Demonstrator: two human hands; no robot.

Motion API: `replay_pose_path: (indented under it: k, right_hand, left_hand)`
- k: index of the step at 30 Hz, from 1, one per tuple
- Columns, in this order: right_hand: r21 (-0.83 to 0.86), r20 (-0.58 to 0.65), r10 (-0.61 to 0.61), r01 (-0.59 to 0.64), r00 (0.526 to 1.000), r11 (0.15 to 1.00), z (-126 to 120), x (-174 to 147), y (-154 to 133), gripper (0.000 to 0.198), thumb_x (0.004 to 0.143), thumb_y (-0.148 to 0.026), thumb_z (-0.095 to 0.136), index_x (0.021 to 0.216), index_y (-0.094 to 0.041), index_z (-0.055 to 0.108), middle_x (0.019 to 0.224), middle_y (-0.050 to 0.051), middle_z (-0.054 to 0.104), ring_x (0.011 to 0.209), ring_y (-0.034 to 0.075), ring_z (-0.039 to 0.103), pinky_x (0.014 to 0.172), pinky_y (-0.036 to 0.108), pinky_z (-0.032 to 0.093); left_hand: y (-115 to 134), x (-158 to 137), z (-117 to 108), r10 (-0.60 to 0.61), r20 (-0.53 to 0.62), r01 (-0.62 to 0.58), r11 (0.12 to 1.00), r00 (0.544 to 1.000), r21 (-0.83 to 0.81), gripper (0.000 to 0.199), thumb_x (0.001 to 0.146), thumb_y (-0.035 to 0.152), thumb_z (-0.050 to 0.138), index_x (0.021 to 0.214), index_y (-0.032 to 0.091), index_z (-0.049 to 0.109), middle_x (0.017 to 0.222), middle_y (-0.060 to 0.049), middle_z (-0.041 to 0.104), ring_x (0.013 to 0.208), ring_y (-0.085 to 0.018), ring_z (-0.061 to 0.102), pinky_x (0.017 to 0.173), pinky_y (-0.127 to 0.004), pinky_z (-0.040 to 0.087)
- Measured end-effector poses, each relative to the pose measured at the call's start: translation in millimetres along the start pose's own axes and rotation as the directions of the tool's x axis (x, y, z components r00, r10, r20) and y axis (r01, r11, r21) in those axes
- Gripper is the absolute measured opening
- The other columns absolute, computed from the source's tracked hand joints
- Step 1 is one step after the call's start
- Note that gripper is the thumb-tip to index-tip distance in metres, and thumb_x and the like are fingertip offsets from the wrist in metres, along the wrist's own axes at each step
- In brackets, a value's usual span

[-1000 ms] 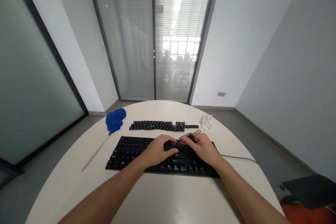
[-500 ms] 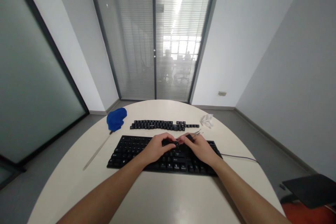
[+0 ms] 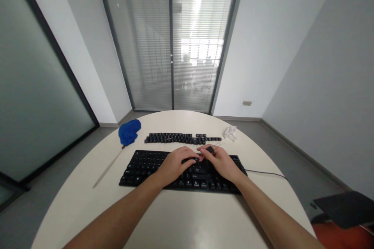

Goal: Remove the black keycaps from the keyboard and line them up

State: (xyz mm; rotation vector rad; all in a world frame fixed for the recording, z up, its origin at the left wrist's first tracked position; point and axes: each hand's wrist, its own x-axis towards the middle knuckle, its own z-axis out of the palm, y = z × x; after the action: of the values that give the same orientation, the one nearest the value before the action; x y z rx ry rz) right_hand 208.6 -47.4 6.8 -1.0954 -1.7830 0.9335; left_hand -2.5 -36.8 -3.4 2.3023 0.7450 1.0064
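From the wearer's head, the camera looked forward and down, the computer keyboard [image 3: 201, 177] near, at lower centre.

From where I stand, I can't make out a single word or number. Small pale markings dot the keys of the long black plastic keyboard [image 3: 189, 182], and one bright white mark sits on a dark square key [image 3: 138, 179] toward its near left corner, all too small to read. The small loose black keycaps [image 3: 175, 138] lined up beyond carry pale specks, equally illegible.
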Motion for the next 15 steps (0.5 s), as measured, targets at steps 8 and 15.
replay_pose_path:
  k: [8, 15]
  right_hand:
    - [-0.016, -0.002, 0.045, -0.045, 0.999, 0.999, 2.4, -2.2, -4.1, 0.028, 0.093, -0.043, 0.057, 0.090, -0.017, 0.066, 0.074, 0.003, 0.072, 0.073, 0.018, 0.067, 0.077, 0.029, 0.049]
    - [-0.149, -0.017, 0.035, -0.037, 0.999, 0.988, 5.4, -1.9, -1.1, 0.026, 0.095, -0.040, 0.052, 0.087, -0.019, 0.065, 0.075, 0.001, 0.071, 0.073, 0.018, 0.066, 0.074, 0.028, 0.048]
  left_hand:
    - [1.5, -2.1, 1.3, 0.042, 0.060, -0.050, 0.988, 0.997, 0.146, 0.015, 0.095, 0.028, 0.058, 0.103, 0.023, 0.069, 0.106, -0.004, 0.064, 0.101, -0.018, 0.059, 0.093, -0.030, 0.045]
    - [5.7, -1.8, 0.5, 0.055, 0.094, -0.065, 0.993, 0.994, 0.104, 0.013, 0.095, 0.028, 0.058, 0.101, 0.022, 0.066, 0.106, -0.003, 0.066, 0.101, -0.019, 0.059, 0.094, -0.030, 0.044]
